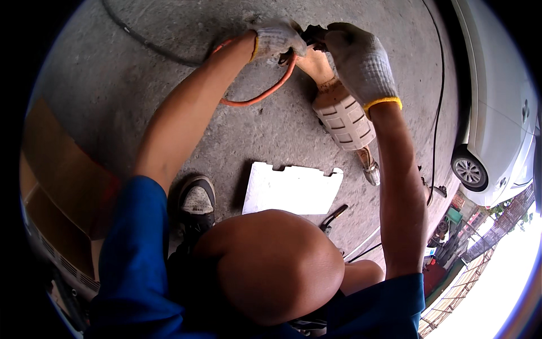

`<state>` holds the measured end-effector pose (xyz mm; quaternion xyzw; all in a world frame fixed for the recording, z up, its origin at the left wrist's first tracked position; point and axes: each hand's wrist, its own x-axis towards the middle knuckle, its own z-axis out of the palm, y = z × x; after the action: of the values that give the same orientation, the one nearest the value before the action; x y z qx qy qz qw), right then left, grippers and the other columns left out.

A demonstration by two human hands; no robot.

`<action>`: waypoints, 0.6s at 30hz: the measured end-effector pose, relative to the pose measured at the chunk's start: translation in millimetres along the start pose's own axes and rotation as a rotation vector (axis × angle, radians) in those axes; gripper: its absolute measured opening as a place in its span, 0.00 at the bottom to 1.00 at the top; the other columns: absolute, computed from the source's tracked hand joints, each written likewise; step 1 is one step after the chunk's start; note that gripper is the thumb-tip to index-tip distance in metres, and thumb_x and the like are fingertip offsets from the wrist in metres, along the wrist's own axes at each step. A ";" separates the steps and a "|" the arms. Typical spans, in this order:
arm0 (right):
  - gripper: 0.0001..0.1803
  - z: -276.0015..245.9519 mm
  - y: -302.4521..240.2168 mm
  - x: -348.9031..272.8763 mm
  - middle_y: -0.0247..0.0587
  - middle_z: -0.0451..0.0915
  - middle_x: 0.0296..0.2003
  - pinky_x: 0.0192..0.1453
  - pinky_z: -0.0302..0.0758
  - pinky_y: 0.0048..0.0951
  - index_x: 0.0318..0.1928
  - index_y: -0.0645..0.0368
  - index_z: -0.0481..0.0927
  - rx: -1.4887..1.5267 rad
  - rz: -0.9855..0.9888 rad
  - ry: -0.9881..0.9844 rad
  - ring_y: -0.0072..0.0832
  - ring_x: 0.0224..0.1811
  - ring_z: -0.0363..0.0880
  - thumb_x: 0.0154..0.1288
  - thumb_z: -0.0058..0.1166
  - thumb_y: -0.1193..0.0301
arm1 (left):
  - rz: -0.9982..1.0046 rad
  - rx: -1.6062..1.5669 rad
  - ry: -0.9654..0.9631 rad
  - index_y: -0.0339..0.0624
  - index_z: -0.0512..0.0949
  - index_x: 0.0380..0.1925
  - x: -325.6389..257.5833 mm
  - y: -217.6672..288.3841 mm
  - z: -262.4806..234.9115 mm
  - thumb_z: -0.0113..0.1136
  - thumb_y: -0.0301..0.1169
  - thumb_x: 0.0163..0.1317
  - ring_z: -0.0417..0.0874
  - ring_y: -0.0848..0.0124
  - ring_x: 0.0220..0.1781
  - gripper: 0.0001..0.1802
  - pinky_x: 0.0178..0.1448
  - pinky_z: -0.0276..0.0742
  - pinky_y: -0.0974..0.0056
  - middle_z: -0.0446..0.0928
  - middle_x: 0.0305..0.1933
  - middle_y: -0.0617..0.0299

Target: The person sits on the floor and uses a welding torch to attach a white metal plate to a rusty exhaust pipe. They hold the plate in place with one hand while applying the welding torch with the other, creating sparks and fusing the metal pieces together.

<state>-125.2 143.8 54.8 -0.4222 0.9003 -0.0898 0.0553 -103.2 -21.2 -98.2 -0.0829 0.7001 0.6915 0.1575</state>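
A rusty-tan exhaust section (345, 121) with a ribbed metal shield lies on the concrete floor, slanting from top middle down to the right. At its upper end, my left hand (279, 38), in a white knit glove, is closed around the end of an orange cable (265, 97). What the cable joins to under the fingers is hidden. My right hand (361, 59), gloved with a yellow cuff, has its fingers curled on a dark piece (314, 35) at the pipe's upper end. The two hands are close together there, and the exact kind of that piece cannot be made out.
A white notched sheet (292, 189) lies before my knee, beside a dark-handled tool (334, 217). My shoe (197, 198) stands left of it. An opened cardboard box (62, 169) is at far left. Dark hoses (152, 48) cross the floor. A white car (499, 101) stands at right.
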 end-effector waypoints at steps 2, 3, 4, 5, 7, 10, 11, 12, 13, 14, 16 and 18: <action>0.16 1.0 -0.8 -1.9 0.52 0.87 0.46 0.54 0.82 0.42 0.46 0.57 0.87 0.070 0.045 0.018 0.51 0.47 0.86 0.70 0.50 0.64 | 0.043 0.005 0.019 0.29 0.82 0.46 1.0 -5.2 -2.2 0.74 0.29 0.52 0.79 0.77 0.27 0.22 0.30 0.75 0.68 0.83 0.30 0.59; 0.16 -0.3 -2.2 -1.6 0.52 0.87 0.46 0.54 0.82 0.42 0.47 0.57 0.87 0.105 0.095 0.004 0.51 0.47 0.86 0.70 0.50 0.63 | 0.070 0.008 0.018 0.30 0.82 0.46 1.7 -7.4 -4.7 0.73 0.29 0.51 0.80 0.77 0.28 0.22 0.30 0.75 0.69 0.83 0.29 0.59; 0.17 -1.7 -3.2 -1.4 0.53 0.87 0.45 0.54 0.82 0.43 0.47 0.57 0.87 0.139 0.146 -0.009 0.51 0.47 0.86 0.71 0.50 0.62 | 0.098 0.011 0.015 0.30 0.82 0.45 0.4 -5.7 -5.6 0.73 0.29 0.51 0.80 0.77 0.28 0.21 0.30 0.75 0.69 0.83 0.29 0.59; 0.17 -6.3 -5.9 1.4 0.52 0.87 0.45 0.54 0.82 0.43 0.47 0.57 0.87 0.172 0.224 -0.046 0.52 0.47 0.86 0.70 0.50 0.62 | 0.107 -0.009 0.025 0.32 0.83 0.39 -1.4 -4.3 -5.2 0.72 0.30 0.48 0.79 0.75 0.26 0.18 0.29 0.73 0.67 0.81 0.27 0.60; 0.17 -8.7 -7.6 1.8 0.52 0.87 0.44 0.54 0.82 0.43 0.47 0.57 0.86 0.196 0.300 -0.065 0.52 0.47 0.85 0.70 0.50 0.61 | 0.127 -0.047 0.044 0.36 0.84 0.26 -5.7 1.1 -5.4 0.70 0.32 0.41 0.75 0.71 0.22 0.13 0.27 0.70 0.64 0.77 0.23 0.61; 0.17 -8.3 -5.4 -1.0 0.53 0.87 0.44 0.54 0.82 0.43 0.46 0.58 0.86 0.166 0.266 -0.022 0.53 0.47 0.85 0.70 0.50 0.61 | 0.112 -0.105 -0.030 0.34 0.85 0.29 -9.9 10.5 -7.6 0.70 0.31 0.43 0.76 0.71 0.22 0.13 0.27 0.71 0.63 0.78 0.23 0.60; 0.17 -7.4 -3.2 -1.0 0.54 0.87 0.43 0.54 0.82 0.43 0.46 0.59 0.86 0.156 0.237 -0.014 0.53 0.46 0.85 0.70 0.49 0.61 | 0.123 -0.102 -0.034 0.33 0.85 0.31 -6.5 7.3 -7.0 0.70 0.30 0.44 0.76 0.72 0.22 0.14 0.26 0.71 0.64 0.78 0.22 0.61; 0.18 -7.6 -1.6 -1.5 0.54 0.87 0.43 0.54 0.81 0.43 0.46 0.59 0.86 0.144 0.209 -0.005 0.53 0.46 0.85 0.70 0.49 0.61 | 0.135 -0.099 -0.039 0.33 0.85 0.33 0.2 2.4 -5.8 0.70 0.29 0.45 0.76 0.73 0.22 0.14 0.25 0.70 0.64 0.77 0.22 0.61; 0.18 -7.9 -2.1 -1.1 0.55 0.87 0.43 0.54 0.81 0.43 0.47 0.59 0.86 0.167 0.242 -0.023 0.54 0.46 0.85 0.70 0.49 0.61 | 0.145 -0.097 -0.043 0.33 0.85 0.35 3.4 1.3 -6.1 0.70 0.29 0.46 0.76 0.73 0.21 0.15 0.24 0.70 0.65 0.77 0.22 0.61; 0.18 -8.6 -4.2 0.0 0.55 0.87 0.43 0.54 0.81 0.43 0.47 0.59 0.86 0.190 0.276 -0.041 0.54 0.46 0.85 0.70 0.49 0.61 | 0.109 -0.055 -0.100 0.32 0.84 0.39 6.7 0.5 -10.1 0.70 0.28 0.48 0.75 0.76 0.20 0.17 0.22 0.67 0.67 0.77 0.22 0.62; 0.18 -7.8 -3.0 -1.6 0.57 0.86 0.43 0.55 0.81 0.44 0.48 0.59 0.86 0.174 0.257 -0.046 0.55 0.47 0.85 0.71 0.49 0.61 | 0.039 0.030 -0.216 0.30 0.82 0.46 11.2 8.5 -21.9 0.70 0.26 0.53 0.73 0.80 0.18 0.20 0.18 0.62 0.71 0.77 0.22 0.64; 0.19 -4.6 2.0 -6.3 0.58 0.86 0.42 0.55 0.81 0.45 0.48 0.60 0.85 0.099 0.152 -0.023 0.56 0.47 0.85 0.71 0.48 0.60 | -0.093 0.059 -0.251 0.32 0.81 0.48 10.1 21.9 -24.2 0.70 0.23 0.51 0.73 0.77 0.18 0.21 0.19 0.64 0.67 0.77 0.22 0.63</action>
<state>-123.5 150.4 59.0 -0.3502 0.9237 -0.1249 0.0929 -122.6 -43.6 -81.1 -0.0232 0.6905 0.6674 0.2780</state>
